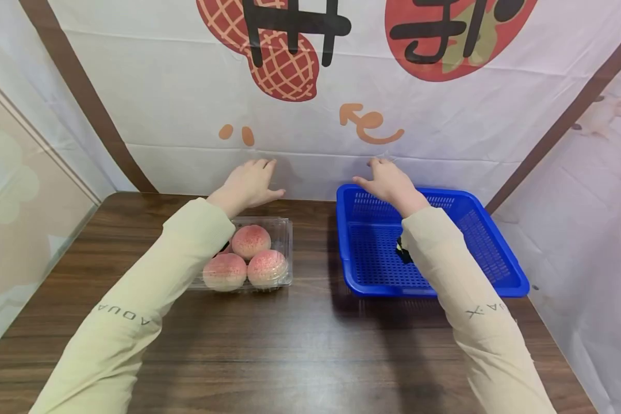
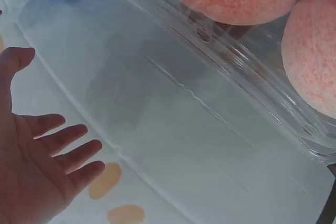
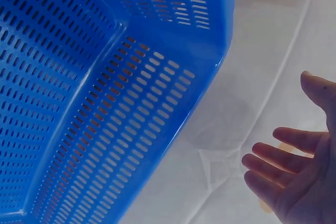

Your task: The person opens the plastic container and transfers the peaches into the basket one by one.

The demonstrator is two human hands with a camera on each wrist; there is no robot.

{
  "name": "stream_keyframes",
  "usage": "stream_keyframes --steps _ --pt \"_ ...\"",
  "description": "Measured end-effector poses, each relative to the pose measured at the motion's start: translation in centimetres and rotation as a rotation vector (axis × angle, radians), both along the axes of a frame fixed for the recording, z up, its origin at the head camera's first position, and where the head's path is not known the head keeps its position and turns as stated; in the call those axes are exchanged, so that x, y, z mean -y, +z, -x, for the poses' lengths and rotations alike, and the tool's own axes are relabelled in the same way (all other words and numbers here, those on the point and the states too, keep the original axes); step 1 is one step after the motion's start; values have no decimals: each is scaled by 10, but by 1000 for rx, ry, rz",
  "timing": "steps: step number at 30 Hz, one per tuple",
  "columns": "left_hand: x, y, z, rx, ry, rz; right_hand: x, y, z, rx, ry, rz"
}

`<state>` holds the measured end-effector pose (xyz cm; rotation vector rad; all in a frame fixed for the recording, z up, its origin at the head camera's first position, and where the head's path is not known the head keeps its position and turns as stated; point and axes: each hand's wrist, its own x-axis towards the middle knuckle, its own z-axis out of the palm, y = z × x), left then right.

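Observation:
My left hand (image 1: 250,181) hovers past the far edge of a clear plastic box (image 1: 288,241), fingers spread and holding nothing. Several pink peaches (image 1: 251,241) sit in the box, partly covered by my left sleeve. In the left wrist view, the palm and loosely bent fingers are apart from the box. My right hand (image 1: 388,181) is over the back rim of a blue perforated basket (image 1: 345,253), its fingers extended and holding nothing. A small black and yellow object (image 1: 403,252) lies in the basket, half hidden by my right sleeve.
Both containers stand on a dark wooden table (image 1: 290,345), the box to the left and the basket to the right. A white printed cloth (image 1: 310,129) hangs right behind the table. More cloth (image 1: 600,241) hangs along the right side.

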<state>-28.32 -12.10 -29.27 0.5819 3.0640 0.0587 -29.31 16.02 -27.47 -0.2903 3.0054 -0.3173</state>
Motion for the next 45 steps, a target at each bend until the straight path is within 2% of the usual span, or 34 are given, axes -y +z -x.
stream_keyframes --steps 11,26,45 --pt "-3 1 -14 -21 -80 -13 7 6 -8 -19 66 -22" --pt "1 2 -32 -11 -125 -8 9 12 -21 3 117 -31" --pt "8 1 -57 -71 -189 -34 19 12 -40 -36 222 -47"
